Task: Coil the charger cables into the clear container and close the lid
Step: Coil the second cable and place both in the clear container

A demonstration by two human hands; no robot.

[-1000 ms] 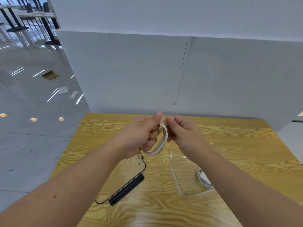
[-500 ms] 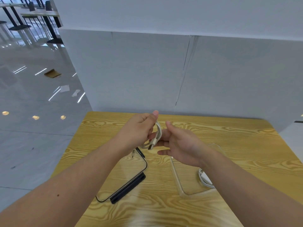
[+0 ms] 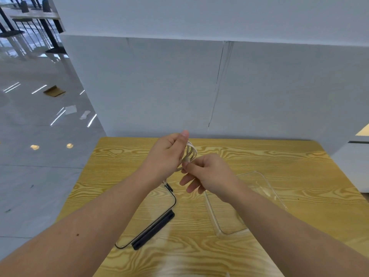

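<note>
A white charger cable (image 3: 192,151) is looped into a small coil held above the wooden table. My left hand (image 3: 166,155) grips the coil from the left, thumb on top. My right hand (image 3: 209,172) pinches the cable's end at the coil's lower side with thumb and forefinger, the other fingers spread. The clear container (image 3: 263,188) stands open on the table under my right forearm, which hides part of its inside. Its clear lid (image 3: 157,208), with a black rim and a black clip, lies flat to the left under my left arm.
The wooden table (image 3: 119,156) ends at a white partition wall (image 3: 159,86) at the back. A glossy grey floor (image 3: 40,136) drops away past the table's left edge. A white cabinet (image 3: 357,166) stands at the far right.
My right hand went from an open palm beside the coil to pinching the cable end. The coil has more loops showing. The camera view tilted slightly down.
</note>
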